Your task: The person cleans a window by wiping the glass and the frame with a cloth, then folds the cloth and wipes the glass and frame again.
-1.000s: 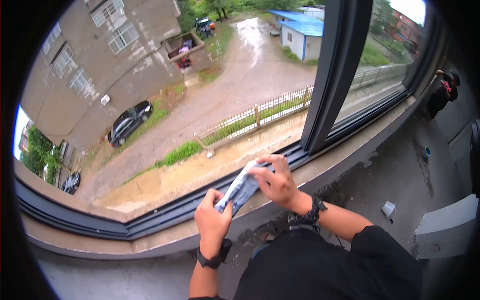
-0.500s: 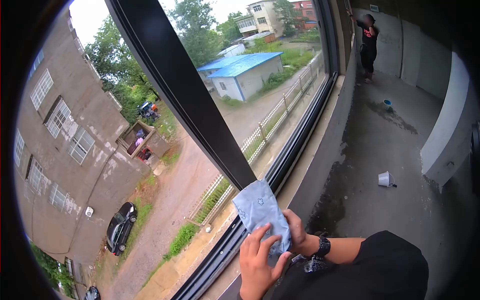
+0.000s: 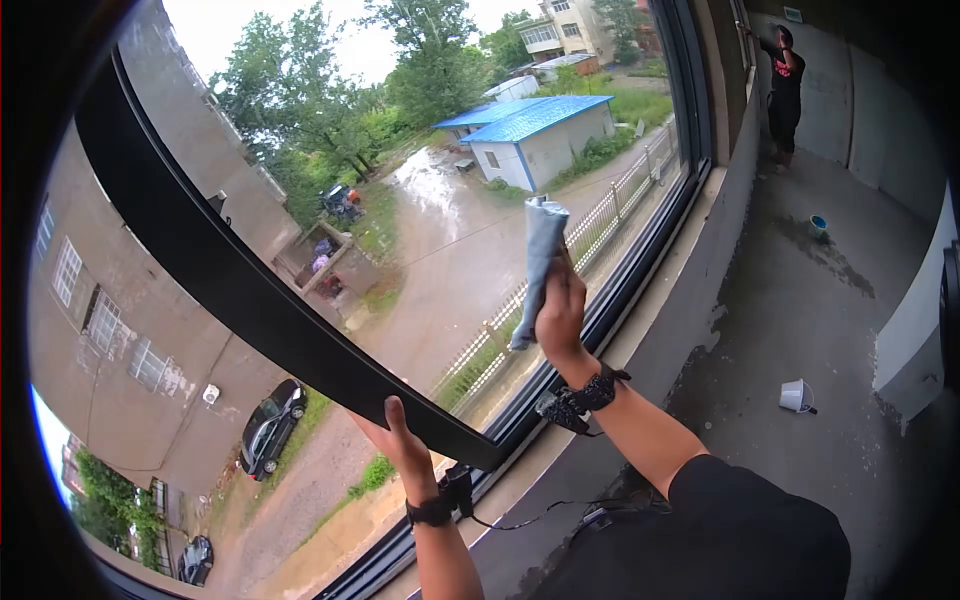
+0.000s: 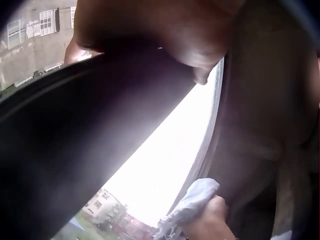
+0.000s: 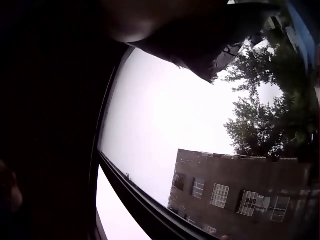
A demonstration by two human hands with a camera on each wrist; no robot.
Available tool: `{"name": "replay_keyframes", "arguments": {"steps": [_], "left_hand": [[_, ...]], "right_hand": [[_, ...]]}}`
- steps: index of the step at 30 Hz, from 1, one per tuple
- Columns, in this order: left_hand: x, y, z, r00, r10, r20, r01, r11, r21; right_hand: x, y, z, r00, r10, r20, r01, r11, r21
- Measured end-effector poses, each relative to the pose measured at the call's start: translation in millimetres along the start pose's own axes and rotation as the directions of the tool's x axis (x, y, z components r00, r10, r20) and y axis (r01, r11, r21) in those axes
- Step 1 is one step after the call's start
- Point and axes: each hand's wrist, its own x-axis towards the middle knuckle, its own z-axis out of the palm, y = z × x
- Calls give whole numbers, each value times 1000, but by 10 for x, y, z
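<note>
Head view, largest first. Grey building (image 3: 100, 240) fills the left; its upper part is cut by the frame edge. Black window bar (image 3: 250, 300) runs from upper left to lower centre, crossing in front of it. Floor (image 3: 725, 430) at right. Blue-roofed hut (image 3: 560, 135) upper centre, beyond the glass. Second person (image 3: 785, 95) upper right, one arm raised to the wall side. Dark car (image 3: 272, 430) lower left, outside.

My left grip (image 3: 400, 445), lower centre, is closed about the bar: thumb on the near face, fingers mostly hidden behind. Left wrist view confirms it straddles the bar; fingertips blurred.

My right grip (image 3: 562, 318), right of centre, pinches the folded cloth (image 3: 542, 260), held roughly upright before the window. Contact with glass: cannot tell. Left wrist view: cloth at bottom, partly cut off. Right wrist view: large dark areas, cloth not identifiable.

White bucket (image 3: 794, 396) lower right; blue bucket (image 3: 819, 224), smaller, above it.
</note>
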Motion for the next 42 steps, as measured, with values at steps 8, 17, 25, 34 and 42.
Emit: {"name": "replay_keyframes", "arguments": {"steps": [8, 17, 25, 34, 42], "left_hand": [[-74, 48, 77, 983, 45, -177, -56, 997, -59], [-95, -227, -54, 976, 79, -205, -90, 995, -42], [-131, -99, 34, 970, 17, -243, -26, 999, -33], [-128, -173, 85, 955, 117, -273, -122, 993, -2], [-93, -399, 39, 950, 176, -258, -171, 984, 44]], "right_hand": [[-303, 150, 255, 242, -558, 794, 927, 375, -19], [4237, -983, 775, 842, -497, 211, 535, 716, -449], [1725, -1021, 1283, -61, -830, 555, 988, 29, 153], [2623, -515, 9, -250, -528, 811, 968, -119, 220], [4926, -1111, 741, 885, -457, 91, 423, 706, -568]]}}
